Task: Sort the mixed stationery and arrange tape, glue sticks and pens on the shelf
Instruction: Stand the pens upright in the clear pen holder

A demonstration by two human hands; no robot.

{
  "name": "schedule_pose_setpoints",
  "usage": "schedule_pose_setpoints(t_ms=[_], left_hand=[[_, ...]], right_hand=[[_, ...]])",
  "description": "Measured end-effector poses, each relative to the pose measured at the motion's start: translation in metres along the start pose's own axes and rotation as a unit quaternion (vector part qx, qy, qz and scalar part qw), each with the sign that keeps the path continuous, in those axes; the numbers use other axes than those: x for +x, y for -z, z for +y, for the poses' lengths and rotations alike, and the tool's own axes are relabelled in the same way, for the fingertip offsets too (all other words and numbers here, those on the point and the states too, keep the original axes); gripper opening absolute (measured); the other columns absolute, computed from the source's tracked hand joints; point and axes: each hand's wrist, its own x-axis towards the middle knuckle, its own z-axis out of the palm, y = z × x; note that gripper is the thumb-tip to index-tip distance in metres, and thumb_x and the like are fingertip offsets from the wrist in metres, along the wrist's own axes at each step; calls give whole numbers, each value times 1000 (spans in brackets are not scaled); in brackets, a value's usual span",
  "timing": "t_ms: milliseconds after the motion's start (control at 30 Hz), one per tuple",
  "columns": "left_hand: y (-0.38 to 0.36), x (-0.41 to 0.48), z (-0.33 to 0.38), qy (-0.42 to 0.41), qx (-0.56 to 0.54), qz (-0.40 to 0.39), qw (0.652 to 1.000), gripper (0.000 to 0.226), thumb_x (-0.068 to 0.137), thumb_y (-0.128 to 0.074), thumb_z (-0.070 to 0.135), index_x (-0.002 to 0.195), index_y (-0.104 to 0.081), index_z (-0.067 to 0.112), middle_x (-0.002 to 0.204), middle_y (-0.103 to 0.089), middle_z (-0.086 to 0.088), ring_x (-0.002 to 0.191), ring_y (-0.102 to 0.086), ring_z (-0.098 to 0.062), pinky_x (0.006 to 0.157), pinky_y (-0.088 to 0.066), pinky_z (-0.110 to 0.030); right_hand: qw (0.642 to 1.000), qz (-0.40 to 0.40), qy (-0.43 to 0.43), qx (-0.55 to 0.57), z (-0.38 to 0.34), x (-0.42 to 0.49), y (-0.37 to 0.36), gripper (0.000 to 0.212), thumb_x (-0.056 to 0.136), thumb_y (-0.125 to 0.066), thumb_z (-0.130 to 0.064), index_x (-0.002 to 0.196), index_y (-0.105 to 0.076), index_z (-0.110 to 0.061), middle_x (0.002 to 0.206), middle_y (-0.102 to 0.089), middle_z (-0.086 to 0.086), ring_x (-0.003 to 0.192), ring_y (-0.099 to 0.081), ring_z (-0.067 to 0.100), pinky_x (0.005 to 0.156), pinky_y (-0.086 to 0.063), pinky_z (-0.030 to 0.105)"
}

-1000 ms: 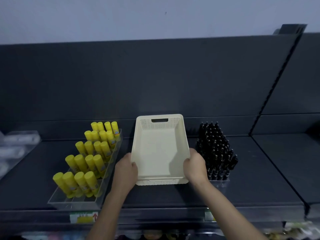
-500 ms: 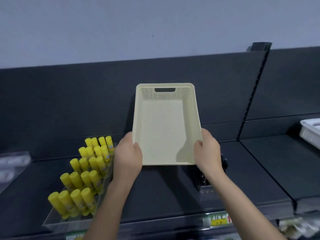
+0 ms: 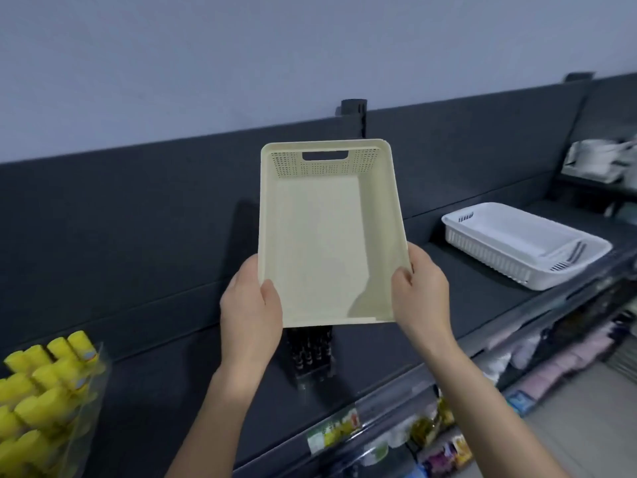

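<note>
The empty cream plastic basket with a slot handle (image 3: 320, 243) is in the air above the dark shelf (image 3: 172, 391), its open side tipped toward the camera. The left hand (image 3: 250, 315) and right hand (image 3: 422, 298) grip its near corners, thumbs clamped over the rim and the other fingers hidden behind. An even two-handed grip, carried high, seems best (the upright black pens (image 3: 310, 353) stand just beneath). Yellow glue sticks (image 3: 44, 384) are at far left. A white slotted basket (image 3: 524, 246) lies well apart on the right.

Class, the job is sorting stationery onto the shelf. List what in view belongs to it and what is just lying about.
Belongs: cream basket, held by left hand and right hand; yellow glue sticks; black pens; shelf.
Lying about: white basket; packets on the lower shelf.
</note>
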Motion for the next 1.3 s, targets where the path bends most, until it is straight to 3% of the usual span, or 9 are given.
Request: schedule_pose_setpoints(t_ms=[67,233,433,500,633,833,1067,1200,1300], left_hand=[[-27,-3,17,-8,-4,-21,1000,41,91,-38,-2,118,-58,22,99,-62,9,91,-57,-12,73,-44,-22],[-104,-15,60,-26,-22,-61,998,41,89,-38,-2,118,-58,18,104,-64,3,96,-59,-19,84,-51,-37],[-184,-43,100,-8,-39,-91,995,38,91,-37,-3,113,-60,19,98,-63,6,88,-58,-13,63,-40,-12],[-206,-52,111,-3,-50,-110,993,37,92,-37,-2,111,-60,20,97,-63,8,88,-58,-12,64,-41,-12],[-249,-58,133,7,-63,-141,988,41,93,-35,0,117,-59,23,102,-63,8,92,-58,-11,68,-43,-17],[-305,-57,160,-3,-56,-176,983,40,93,-36,1,116,-60,23,101,-64,8,89,-58,-7,64,-41,-12],[-379,-34,180,-5,-68,-191,979,38,93,-36,2,101,-57,33,95,-64,12,87,-60,-7,64,-43,-13],[-429,-4,187,24,-63,-170,983,31,91,-37,3,95,-58,26,88,-64,5,81,-58,-17,61,-45,-25],[-462,24,194,38,-41,-142,988,29,91,-39,1,106,-59,17,91,-62,5,84,-58,-18,63,-44,-17]], right_hand=[[1000,22,-12,-17,16,8,26,35,78,-31,9,86,-56,-14,70,-55,2,58,-44,8,49,-33,15],[996,61,-24,-64,60,34,99,33,79,-33,8,70,-44,-21,64,-48,-1,56,-40,8,50,-33,12],[993,67,-29,-89,116,56,169,28,83,-34,7,87,-50,-15,68,-49,-3,58,-42,8,47,-33,13],[993,61,-34,-93,134,62,190,24,82,-33,6,81,-48,-12,66,-47,0,58,-39,14,47,-29,18],[994,51,-38,-91,162,77,229,34,84,-34,7,67,-36,-23,62,-38,-5,55,-32,8,47,-29,14],[993,68,-56,-85,196,108,267,37,84,-34,9,67,-37,-24,60,-39,-4,53,-32,9,45,-30,13],[989,85,-75,-97,242,165,291,40,84,-34,9,63,-31,-25,58,-34,-4,50,-28,9,44,-28,15],[991,65,-69,-96,271,224,296,24,82,-33,7,77,-49,-10,59,-40,2,53,-30,12,45,-25,20],[992,41,-65,-100,285,274,298,26,81,-33,6,90,-55,-4,70,-52,13,58,-36,16,47,-21,23]])
